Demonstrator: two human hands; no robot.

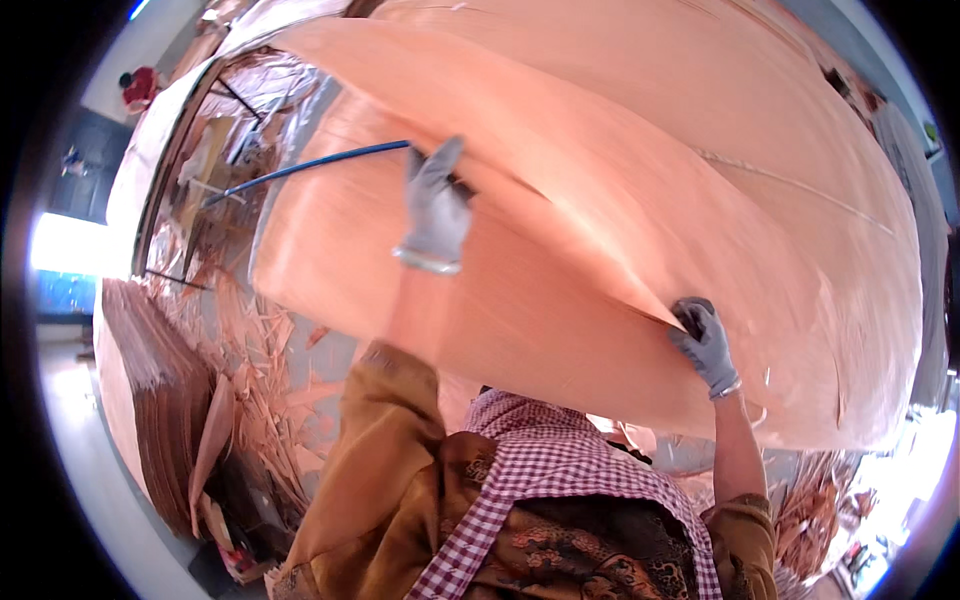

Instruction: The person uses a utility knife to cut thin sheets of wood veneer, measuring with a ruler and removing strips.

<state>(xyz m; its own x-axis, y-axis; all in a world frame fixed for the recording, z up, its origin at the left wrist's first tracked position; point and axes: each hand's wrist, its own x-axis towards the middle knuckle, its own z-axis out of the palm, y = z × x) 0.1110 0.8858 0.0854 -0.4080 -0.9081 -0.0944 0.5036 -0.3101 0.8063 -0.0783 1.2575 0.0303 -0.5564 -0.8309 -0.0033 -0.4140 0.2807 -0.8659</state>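
My left hand (437,212), in a grey glove with dark fingers, is over a large, thin, orange-tan wood veneer sheet (340,220). It holds the near end of a slim blue rod (315,162), whose far end reaches past the sheet's left edge. Farther right, my right hand (704,343), gloved the same way, is closed on the edge of an upper veneer sheet (600,180). That sheet is raised in a curved fold, leaving a dark gap above the sheet below. The fingertips of my right hand are partly hidden by the veneer.
A thick stack of veneer sheets (150,400) stands at the left. Torn veneer scraps (265,385) litter the floor there, with more scraps (810,510) at the lower right. Beyond the sheet's left edge is a dark metal frame (172,170). Far left, something red (140,88) shows.
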